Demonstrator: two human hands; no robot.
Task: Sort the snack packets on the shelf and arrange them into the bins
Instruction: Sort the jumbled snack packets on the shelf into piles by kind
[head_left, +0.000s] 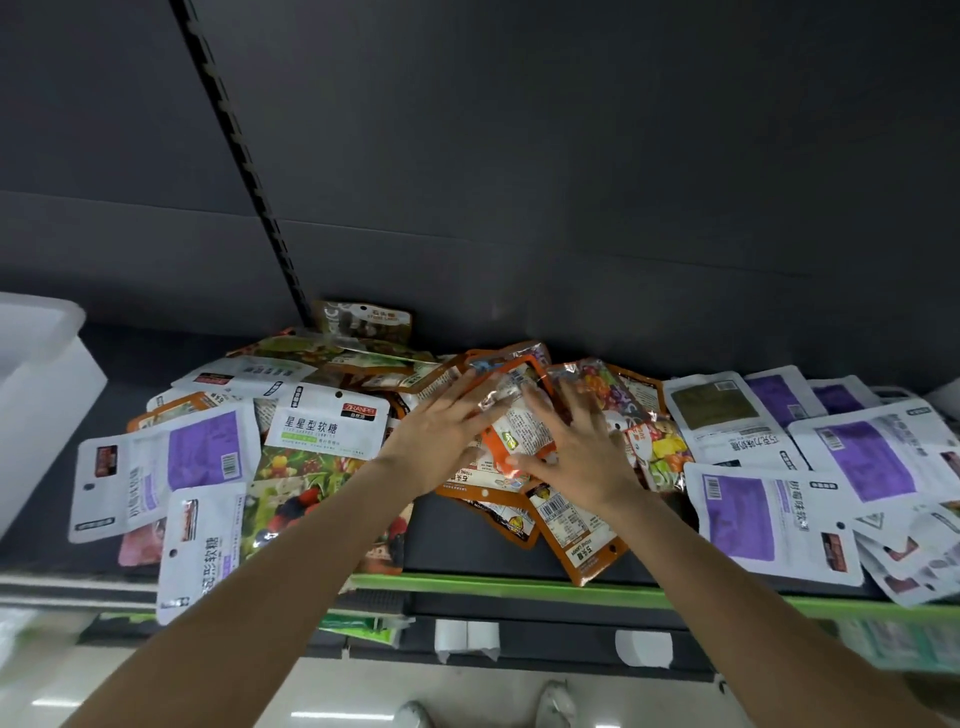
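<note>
Dark shelving backs the heap. Left hand (439, 434) and right hand (574, 447), fingers spread flat, press an orange packet (511, 415) between them; gather matching orange ones beneath first, then carry leftward to the white bin (47, 384).

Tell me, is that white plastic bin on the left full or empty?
Cannot tell. Only the outside wall and rim of the white plastic bin show at the picture's left edge; its inside is out of view.

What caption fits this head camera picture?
Both hands, left and right, press flat on orange snack packets heaped on the shelf.
</note>
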